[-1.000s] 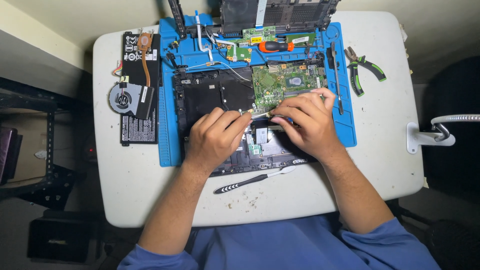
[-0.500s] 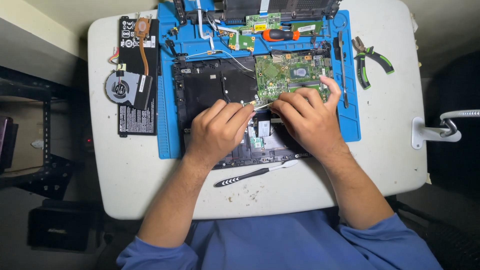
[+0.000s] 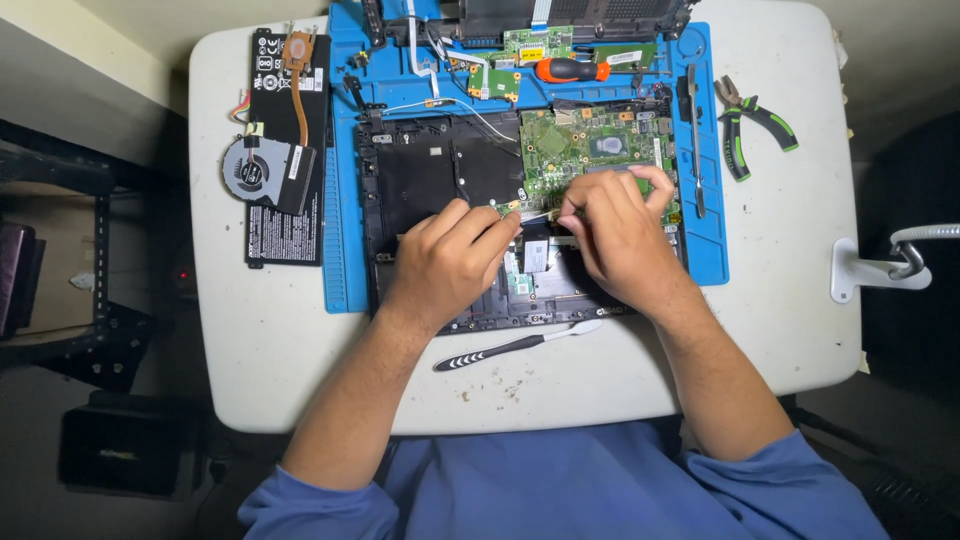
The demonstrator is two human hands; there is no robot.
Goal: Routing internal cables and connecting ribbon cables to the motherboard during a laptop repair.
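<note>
An opened black laptop chassis (image 3: 430, 180) lies on a blue work mat (image 3: 340, 260), with its green motherboard (image 3: 590, 145) in the right half. My left hand (image 3: 450, 262) rests on the chassis, fingertips pinched on a small green connector piece (image 3: 500, 207) at the board's lower left corner. My right hand (image 3: 615, 235) sits just right of it, with fingers curled and pinched at a pale flat cable (image 3: 537, 216) between the two hands. What lies under the palms is hidden.
A black battery (image 3: 285, 225) and a fan with a copper heat pipe (image 3: 250, 170) lie left of the mat. An orange-handled screwdriver (image 3: 570, 70) and small boards are at the top, green pliers (image 3: 755, 120) to the right, a black-and-white pry tool (image 3: 510, 345) near me, and a white lamp clamp (image 3: 880, 270) on the right edge.
The view has slid so the table sits lower in the frame. Both hands stay at the motherboard's lower edge, and my right index finger has curled down from the board.
</note>
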